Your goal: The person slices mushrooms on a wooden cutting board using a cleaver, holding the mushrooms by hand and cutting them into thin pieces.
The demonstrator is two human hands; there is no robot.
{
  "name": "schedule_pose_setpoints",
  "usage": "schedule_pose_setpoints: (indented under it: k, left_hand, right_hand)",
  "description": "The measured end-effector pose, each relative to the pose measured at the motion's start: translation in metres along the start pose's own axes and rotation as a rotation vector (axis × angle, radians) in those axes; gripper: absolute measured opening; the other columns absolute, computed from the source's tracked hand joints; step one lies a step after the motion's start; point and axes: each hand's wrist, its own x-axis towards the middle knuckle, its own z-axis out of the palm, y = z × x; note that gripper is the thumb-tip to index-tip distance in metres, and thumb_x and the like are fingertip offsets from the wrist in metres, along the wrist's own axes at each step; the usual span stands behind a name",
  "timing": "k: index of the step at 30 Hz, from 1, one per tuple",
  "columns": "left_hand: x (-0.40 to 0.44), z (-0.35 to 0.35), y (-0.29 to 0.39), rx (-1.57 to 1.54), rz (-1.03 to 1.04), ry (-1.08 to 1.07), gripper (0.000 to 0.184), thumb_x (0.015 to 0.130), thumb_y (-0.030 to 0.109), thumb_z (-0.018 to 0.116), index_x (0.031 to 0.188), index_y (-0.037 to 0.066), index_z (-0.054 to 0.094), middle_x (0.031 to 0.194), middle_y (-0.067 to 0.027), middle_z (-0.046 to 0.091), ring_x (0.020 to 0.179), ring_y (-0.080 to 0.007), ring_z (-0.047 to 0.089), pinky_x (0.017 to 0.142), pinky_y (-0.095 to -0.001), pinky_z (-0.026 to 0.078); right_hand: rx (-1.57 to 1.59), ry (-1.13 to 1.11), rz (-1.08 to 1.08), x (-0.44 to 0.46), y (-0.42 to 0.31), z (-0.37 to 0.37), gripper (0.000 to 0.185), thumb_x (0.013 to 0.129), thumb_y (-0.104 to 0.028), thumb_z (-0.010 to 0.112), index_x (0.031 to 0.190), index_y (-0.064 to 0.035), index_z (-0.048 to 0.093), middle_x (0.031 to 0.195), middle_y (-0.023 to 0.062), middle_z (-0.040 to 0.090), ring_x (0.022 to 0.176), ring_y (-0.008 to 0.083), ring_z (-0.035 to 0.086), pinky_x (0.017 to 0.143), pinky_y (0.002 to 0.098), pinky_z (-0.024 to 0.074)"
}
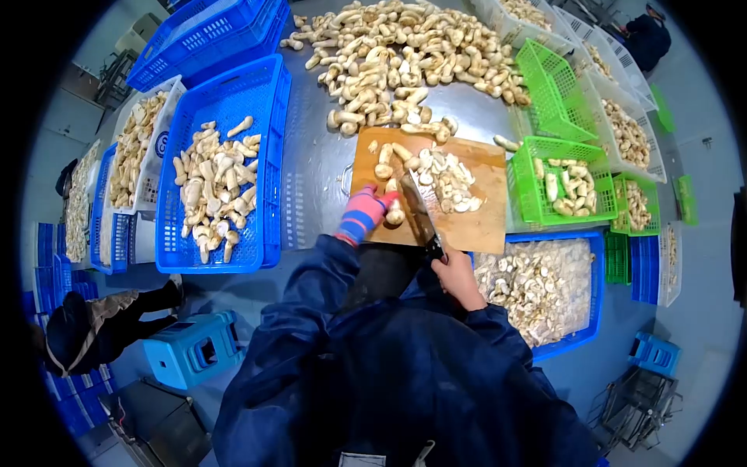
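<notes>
A metal table point(311, 167) runs across this blue-grey room, with a big loose pile of mushrooms point(424, 47) heaped on its far part. At the table's near edge lies a wooden cutting board point(486, 226), and that's where both hands are.

The left hand point(364, 212), in a pink and blue striped glove, has its fingertips against a mushroom point(394, 212) near the board's left side; I can't tell from here whether they close around it. The bare right hand point(457, 276) is wrapped around the black handle of a knife point(420, 210), its blade slanting far and left over the board, just right of that mushroom. Pale slices point(450, 185) lie spread on the board to the right of the blade.

Over on the left, a blue crate point(272, 159) holds whole mushrooms. To the right, a green basket point(605, 218) has more of them, and a blue tray point(597, 292) near the board's right corner is full of cut pieces point(529, 288). One person point(105, 319) is off to the left, by a blue stool point(175, 354); another person point(648, 37) is far right.
</notes>
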Motion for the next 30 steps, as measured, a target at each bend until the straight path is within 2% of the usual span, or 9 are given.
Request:
schedule_pose_setpoints:
  k: [2,5,8,9,12,19,22,28,30]
  left_hand:
    - [-0.036,0.002,0.029,0.169,0.131,0.097,0.074,0.07,0.045,0.074,0.122,-0.001,0.05,0.103,-0.0236,0.058,0.099,-0.0377,0.056,0.084,-0.0434,0.047]
    - [-0.047,0.026,0.025,0.131,0.104,0.13,0.075,0.066,0.029,0.076,0.13,0.004,0.044,0.11,-0.0235,0.053,0.099,-0.039,0.055,0.084,-0.0439,0.047]
    - [-0.047,0.009,0.023,0.226,0.154,-0.056,0.07,0.066,0.023,0.076,0.127,0.006,0.045,0.109,-0.0214,0.053,0.099,-0.038,0.054,0.085,-0.0426,0.046]
    - [-0.045,0.011,0.013,0.261,0.23,-0.032,0.071,0.065,0.017,0.076,0.128,0.009,0.045,0.108,-0.0192,0.053,0.099,-0.0364,0.054,0.085,-0.0422,0.046]
    - [-0.044,0.001,0.015,0.327,0.263,-0.079,0.071,0.065,0.014,0.076,0.129,0.009,0.045,0.108,-0.0183,0.053,0.1,-0.0355,0.054,0.086,-0.0417,0.046]
    - [-0.039,-0.001,0.011,0.316,0.269,-0.125,0.072,0.064,0.016,0.076,0.13,0.008,0.046,0.115,-0.0191,0.052,0.104,-0.0366,0.052,0.089,-0.0415,0.044]
    - [-0.04,-0.004,0.011,0.296,0.271,-0.131,0.073,0.064,0.018,0.077,0.13,0.008,0.046,0.117,-0.0194,0.053,0.105,-0.0374,0.052,0.091,-0.0402,0.044]
    - [-0.044,0.016,-0.036,-0.471,0.09,-0.012,0.071,0.071,0.019,0.077,0.131,-0.001,0.043,0.113,-0.0188,0.057,0.101,-0.0295,0.058,0.088,-0.0358,0.046]
    - [-0.055,0.03,-0.04,-0.616,0.013,0.0,0.065,0.076,0.013,0.073,0.13,-0.005,0.041,0.111,-0.0165,0.058,0.098,-0.0223,0.059,0.083,-0.0314,0.049]
  right_hand:
    - [-0.003,0.0,0.039,-0.001,-0.004,0.001,0.018,0.077,-0.008,0.059,0.089,0.0054,0.057,0.059,0.0147,0.056,0.043,0.0226,0.057,0.042,0.035,0.0449]
    - [0.052,-0.035,0.116,0.0,-0.011,-0.002,0.019,0.076,-0.009,0.06,0.089,0.005,0.057,0.06,0.0169,0.056,0.049,0.0276,0.059,0.049,0.0372,0.0467]
    - [-0.153,0.111,-0.13,0.007,0.013,-0.008,0.02,0.076,-0.011,0.061,0.088,0.0042,0.058,0.062,0.0186,0.056,0.057,0.031,0.059,0.056,0.0383,0.0467]
    - [-0.104,0.087,-0.065,0.001,0.007,-0.016,0.02,0.076,-0.012,0.061,0.089,0.0032,0.059,0.063,0.019,0.056,0.06,0.0332,0.057,0.06,0.0392,0.045]
    - [-0.123,-0.077,-0.03,-0.008,-0.013,-0.043,0.019,0.076,-0.011,0.06,0.089,0.0026,0.06,0.061,0.0181,0.054,0.056,0.0322,0.052,0.057,0.039,0.0429]
    - [-0.36,-0.075,-0.216,0.004,-0.02,-0.046,0.019,0.075,-0.009,0.056,0.087,0.0052,0.059,0.077,0.0252,0.06,0.078,0.0432,0.057,0.069,0.0469,0.0453]
    - [-0.31,-0.072,-0.201,0.033,-0.012,-0.022,0.021,0.075,-0.01,0.056,0.09,0.0047,0.059,0.077,0.0256,0.06,0.077,0.0432,0.057,0.07,0.0466,0.0458]
    - [-0.152,-0.054,-0.088,0.027,-0.024,-0.017,0.025,0.075,-0.01,0.057,0.098,0.0006,0.06,0.076,0.0252,0.061,0.075,0.0424,0.059,0.069,0.0451,0.0473]
    - [-0.152,-0.054,-0.121,0.013,-0.018,-0.011,0.027,0.075,-0.009,0.056,0.1,-0.0004,0.06,0.076,0.0251,0.061,0.075,0.042,0.059,0.069,0.0448,0.0475]
